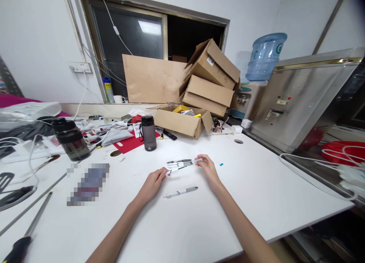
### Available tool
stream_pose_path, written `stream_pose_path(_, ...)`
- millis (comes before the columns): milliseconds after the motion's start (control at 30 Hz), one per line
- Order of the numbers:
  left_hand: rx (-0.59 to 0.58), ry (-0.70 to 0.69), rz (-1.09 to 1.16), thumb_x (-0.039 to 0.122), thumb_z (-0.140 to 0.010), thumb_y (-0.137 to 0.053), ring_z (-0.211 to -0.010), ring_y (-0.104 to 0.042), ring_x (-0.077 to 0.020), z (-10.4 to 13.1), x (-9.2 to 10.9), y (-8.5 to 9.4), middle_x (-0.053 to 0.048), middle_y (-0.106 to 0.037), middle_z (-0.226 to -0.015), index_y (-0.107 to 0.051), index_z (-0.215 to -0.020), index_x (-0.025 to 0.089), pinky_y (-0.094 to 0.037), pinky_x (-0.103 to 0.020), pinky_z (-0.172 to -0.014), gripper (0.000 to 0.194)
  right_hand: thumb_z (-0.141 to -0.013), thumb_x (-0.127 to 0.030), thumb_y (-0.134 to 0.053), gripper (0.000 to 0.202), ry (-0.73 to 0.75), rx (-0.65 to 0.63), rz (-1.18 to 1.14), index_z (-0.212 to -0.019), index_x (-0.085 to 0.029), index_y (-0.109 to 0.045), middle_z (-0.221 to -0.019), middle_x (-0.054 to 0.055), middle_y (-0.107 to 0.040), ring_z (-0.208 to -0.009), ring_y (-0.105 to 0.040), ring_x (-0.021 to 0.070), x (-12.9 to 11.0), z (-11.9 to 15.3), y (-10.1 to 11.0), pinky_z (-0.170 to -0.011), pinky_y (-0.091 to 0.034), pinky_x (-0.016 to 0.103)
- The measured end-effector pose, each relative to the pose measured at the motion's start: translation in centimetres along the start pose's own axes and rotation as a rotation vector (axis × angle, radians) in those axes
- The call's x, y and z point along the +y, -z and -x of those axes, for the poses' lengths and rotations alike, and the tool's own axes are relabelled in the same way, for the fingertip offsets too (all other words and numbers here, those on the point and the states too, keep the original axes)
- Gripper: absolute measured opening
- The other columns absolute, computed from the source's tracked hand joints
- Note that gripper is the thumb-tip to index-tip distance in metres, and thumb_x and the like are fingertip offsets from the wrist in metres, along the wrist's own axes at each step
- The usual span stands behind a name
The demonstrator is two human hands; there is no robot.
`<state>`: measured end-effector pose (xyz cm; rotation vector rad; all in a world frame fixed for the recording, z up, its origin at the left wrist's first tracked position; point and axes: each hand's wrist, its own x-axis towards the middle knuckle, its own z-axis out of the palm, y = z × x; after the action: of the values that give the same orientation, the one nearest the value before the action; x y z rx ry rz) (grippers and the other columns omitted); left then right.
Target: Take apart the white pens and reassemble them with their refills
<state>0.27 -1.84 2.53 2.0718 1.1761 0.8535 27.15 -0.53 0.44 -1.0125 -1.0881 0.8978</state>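
Both of my hands hold one slim white and dark pen [182, 167] between them, slanting up to the right. My left hand [157, 179] pinches its left end, and my right hand [207, 166] grips the right end with closed fingers. Just behind it, several pens [178, 162] lie side by side on the white table [273, 190], partly overlapped by the held pen. A separate white pen with a grey end [180, 192] rests on the table nearer to me, touched by neither hand.
A dark water bottle [148, 133] stands behind the pens, with an open cardboard box [179, 122] to its right. Another bottle [71, 139] stands at the left among cables. A screwdriver [31, 232] lies at the front left. A small blue piece [221, 164] is right of my right hand.
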Motion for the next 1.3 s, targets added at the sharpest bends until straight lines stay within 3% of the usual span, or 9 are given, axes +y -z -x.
stream_pose_path(333, 0.01, 0.024, 0.022, 0.053, -0.103, -0.031, -0.069, -0.042, -0.0185, 0.02, 0.18, 0.16, 0.003, -0.044, -0.07, -0.054, -0.084, 0.022, -0.035, -0.026, -0.068, 0.043, -0.077, -0.043, -0.07, 0.03, -0.016, -0.072, 0.064, -0.098, -0.022, -0.066, -0.097, 0.006, -0.072, -0.078, -0.067, 0.0201, -0.37, 0.24, -0.15, -0.075, -0.051, 0.034)
stream_pose_path(600, 0.003, 0.031, 0.031, 0.055, -0.103, -0.031, -0.069, -0.042, -0.018, 0.0, 0.27, 0.16, 0.004, -0.043, -0.07, -0.051, -0.081, 0.022, -0.034, -0.026, -0.069, 0.044, -0.075, -0.043, -0.071, 0.03, -0.009, -0.082, 0.073, -0.095, -0.021, -0.065, -0.087, 0.004, -0.068, -0.076, -0.066, 0.0207, -0.34, 0.2, -0.3, -0.072, -0.05, 0.033)
stream_pose_path(1300, -0.005, 0.013, 0.009, 0.057, -0.102, -0.03, -0.069, -0.044, -0.0191, 0.02, 0.37, 0.04, 0.003, -0.045, -0.069, -0.051, -0.081, 0.023, -0.036, -0.027, -0.069, 0.045, -0.079, -0.046, -0.07, 0.03, 0.034, -0.127, 0.126, -0.096, -0.021, -0.068, -0.091, 0.005, -0.069, -0.078, -0.065, 0.0206, 0.14, 0.29, -0.4, -0.071, -0.048, 0.032)
